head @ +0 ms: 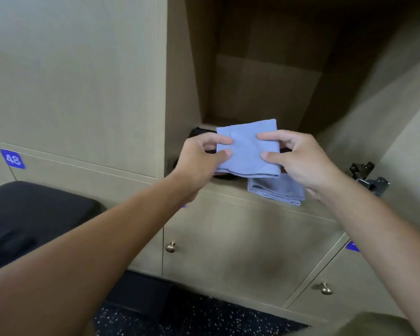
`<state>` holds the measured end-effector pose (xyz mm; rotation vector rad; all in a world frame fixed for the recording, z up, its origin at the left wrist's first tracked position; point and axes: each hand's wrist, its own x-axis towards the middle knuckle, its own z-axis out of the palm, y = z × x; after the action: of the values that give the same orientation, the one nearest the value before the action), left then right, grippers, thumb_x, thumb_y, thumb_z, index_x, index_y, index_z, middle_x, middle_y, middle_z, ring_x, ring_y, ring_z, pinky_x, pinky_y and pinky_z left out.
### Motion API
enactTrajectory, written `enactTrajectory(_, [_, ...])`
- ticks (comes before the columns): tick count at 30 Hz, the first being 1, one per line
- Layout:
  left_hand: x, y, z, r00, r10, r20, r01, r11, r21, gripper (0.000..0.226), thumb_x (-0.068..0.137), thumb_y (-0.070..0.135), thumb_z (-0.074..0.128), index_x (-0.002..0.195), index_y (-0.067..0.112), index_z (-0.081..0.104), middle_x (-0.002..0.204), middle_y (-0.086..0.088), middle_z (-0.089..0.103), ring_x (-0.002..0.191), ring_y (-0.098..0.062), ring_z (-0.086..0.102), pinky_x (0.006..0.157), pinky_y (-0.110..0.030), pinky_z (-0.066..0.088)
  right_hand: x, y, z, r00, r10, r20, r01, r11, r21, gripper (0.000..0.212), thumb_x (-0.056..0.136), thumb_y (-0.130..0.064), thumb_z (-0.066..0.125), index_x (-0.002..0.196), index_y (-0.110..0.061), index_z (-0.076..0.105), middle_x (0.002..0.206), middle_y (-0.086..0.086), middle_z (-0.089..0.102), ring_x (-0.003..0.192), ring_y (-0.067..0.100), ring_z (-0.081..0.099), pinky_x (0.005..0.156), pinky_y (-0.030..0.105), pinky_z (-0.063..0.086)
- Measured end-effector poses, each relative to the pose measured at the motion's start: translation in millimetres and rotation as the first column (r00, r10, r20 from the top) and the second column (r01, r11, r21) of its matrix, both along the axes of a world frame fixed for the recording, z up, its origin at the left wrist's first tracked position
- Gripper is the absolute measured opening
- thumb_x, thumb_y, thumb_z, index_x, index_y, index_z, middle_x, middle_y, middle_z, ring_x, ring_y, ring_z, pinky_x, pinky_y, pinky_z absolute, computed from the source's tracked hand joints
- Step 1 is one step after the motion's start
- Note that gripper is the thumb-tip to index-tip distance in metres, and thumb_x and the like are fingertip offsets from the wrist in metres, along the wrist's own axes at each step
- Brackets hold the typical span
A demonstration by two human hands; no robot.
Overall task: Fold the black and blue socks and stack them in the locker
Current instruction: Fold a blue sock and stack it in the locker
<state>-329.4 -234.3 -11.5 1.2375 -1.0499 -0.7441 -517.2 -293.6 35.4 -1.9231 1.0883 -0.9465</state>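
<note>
tag 48 (12, 159): blue number plate I see on the closed door far left.
black bench (32, 214): lower left, beside the lockers.
left hand (199, 158): pinching the left edge of the folded blue sock (246, 151), thumb on top.
black sock (200, 133): behind it on the locker shelf (228, 190), mostly hidden.
right hand (301, 161): pinching the sock's right edge.
second blue sock (279, 190): folded, lying on the shelf's front lip, below the held one.
hinge (369, 178): on the open door, right.
</note>
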Motion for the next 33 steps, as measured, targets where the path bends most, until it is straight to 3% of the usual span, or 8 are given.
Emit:
enactTrajectory(4, [-15.4, -16.5, -2.5, 0.996, -0.065, -0.059, 0.065, 0.998, 0.005, 0.022, 0.092, 0.004, 0.072, 0.111, 0.016, 0.075, 0.112, -0.007, 0.075, 0.101, -0.019, 0.073, 0.094, -0.034, 0.059, -14.9, -10.3, -2.7, 0.994, -0.105, -0.013, 0.105, 0.993, -0.05, 0.04, 0.089, -0.004, 0.074, 0.126, -0.02, 0.069, 0.114, -0.003, 0.069, 0.102, 0.014, 0.066, 0.092, 0.029, 0.054])
enactTrajectory(7, [-23.9, -29.6, -5.0, 0.994, -0.094, -0.061, 0.095, 0.995, 0.013, 0.026, 0.091, 0.006, 0.074, 0.114, 0.018, 0.075, 0.116, -0.007, 0.074, 0.106, -0.02, 0.071, 0.096, -0.034, 0.057, -25.9, -20.1, -5.1, 0.987, -0.161, -0.02, 0.16, 0.986, -0.052, 0.043, 0.09, -0.003, 0.073, 0.13, -0.015, 0.066, 0.108, -0.002, 0.068, 0.093, 0.013, 0.065, 0.084, 0.027, 0.051])
enactTrajectory(12, [-38.1, -49.4, -12.2, 0.997, -0.075, 0.025, 0.075, 0.997, 0.027, 0.026, 0.09, 0.007, 0.075, 0.113, 0.018, 0.076, 0.117, -0.006, 0.071, 0.113, -0.019, 0.065, 0.092, -0.025, 0.053, -42.0, -38.2, -16.8, 0.969, -0.222, -0.105, 0.216, 0.974, -0.063, 0.044, 0.088, 0.0, 0.073, 0.129, -0.015, 0.066, 0.111, 0.005, 0.068, 0.103, 0.024, 0.067, 0.096, 0.035, 0.052])
enactTrajectory(17, [-49.7, -66.5, -24.0, 0.995, -0.094, 0.043, 0.089, 0.99, 0.11, 0.025, 0.086, 0.01, 0.081, 0.11, 0.014, 0.075, 0.098, -0.005, 0.071, 0.1, -0.02, 0.069, 0.094, -0.028, 0.055, -54.1, -55.9, -36.7, 0.952, -0.261, -0.163, 0.262, 0.965, -0.015, 0.045, 0.087, 0.0, 0.074, 0.129, -0.013, 0.065, 0.096, -0.003, 0.063, 0.101, 0.023, 0.065, 0.09, 0.027, 0.049])
enactTrajectory(21, [-57.1, -75.7, -33.4, 0.994, -0.066, 0.089, 0.051, 0.985, 0.164, 0.028, 0.082, 0.017, 0.085, 0.109, 0.015, 0.076, 0.102, -0.005, 0.07, 0.102, -0.018, 0.068, 0.084, -0.022, 0.053, -61.2, -68.8, -51.1, 0.936, -0.272, -0.225, 0.282, 0.959, 0.013, 0.045, 0.088, -0.004, 0.074, 0.131, -0.014, 0.065, 0.116, 0.008, 0.066, 0.106, 0.023, 0.064, 0.092, 0.028, 0.049])
enactTrajectory(26, [-59.7, -80.3, -37.8, 0.96, -0.006, 0.279, -0.044, 0.984, 0.175, 0.03, 0.083, 0.021, 0.084, 0.111, 0.015, 0.076, 0.112, -0.006, 0.07, 0.105, -0.016, 0.067, 0.068, -0.01, 0.047, -64.8, -78.4, -59.7, 0.924, -0.252, -0.287, 0.274, 0.961, 0.036, 0.046, 0.088, -0.009, 0.076, 0.132, -0.015, 0.064, 0.121, 0.009, 0.064, 0.112, 0.024, 0.062, 0.092, 0.029, 0.048])
enactTrajectory(29, [-61.2, -81.7, -40.7, 0.94, 0.013, 0.341, -0.071, 0.985, 0.156, 0.03, 0.086, 0.021, 0.082, 0.113, 0.013, 0.074, 0.112, -0.006, 0.07, 0.102, -0.017, 0.066, 0.074, -0.017, 0.05, -65.3, -83.5, -65.0, 0.914, -0.255, -0.317, 0.285, 0.957, 0.051, 0.045, 0.087, -0.01, 0.078, 0.13, -0.015, 0.065, 0.121, 0.009, 0.064, 0.113, 0.024, 0.062, 0.094, 0.03, 0.05])
enactTrajectory(33, [-62.6, -81.5, -40.5, 0.888, 0.014, 0.46, -0.082, 0.988, 0.128, 0.03, 0.092, 0.026, 0.075, 0.119, 0.013, 0.071, 0.103, -0.001, 0.064, 0.084, -0.016, 0.062, 0.076, -0.027, 0.053, -64.8, -85.9, -66.2, 0.888, -0.253, -0.384, 0.277, 0.961, 0.007, 0.044, 0.089, -0.015, 0.076, 0.131, -0.017, 0.065, 0.128, 0.003, 0.061, 0.12, 0.022, 0.058, 0.103, 0.031, 0.047])
